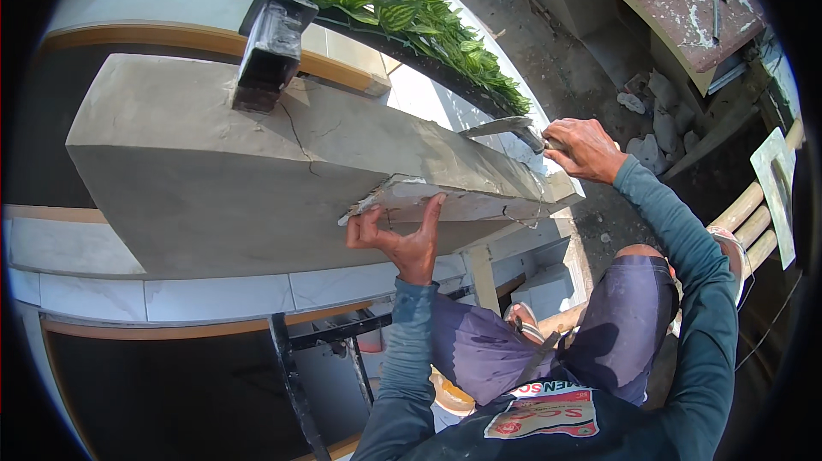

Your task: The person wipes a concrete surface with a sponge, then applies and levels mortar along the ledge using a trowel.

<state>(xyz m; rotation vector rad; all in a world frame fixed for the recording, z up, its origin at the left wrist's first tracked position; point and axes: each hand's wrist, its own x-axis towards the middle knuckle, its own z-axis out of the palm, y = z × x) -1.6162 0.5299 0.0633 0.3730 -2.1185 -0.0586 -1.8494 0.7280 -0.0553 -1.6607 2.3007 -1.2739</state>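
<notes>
One grey plastered beam point(223, 196) runs across the view, with a pale, ragged-edged strip point(479, 204) along its lower edge. The left hand point(398, 247) is at this strip, thumb and fingers spread apart and touching it; whether they grip it I cannot tell. The right hand point(585, 151) has its fingers closed around the handle of a trowel point(505, 126), whose blade lies over the beam's upper side, toward its right end. Beyond, several pale bags point(664, 129) lie bunched together, their contents impossible to make out. Bamboo poles point(738, 207) stretch along the right.
</notes>
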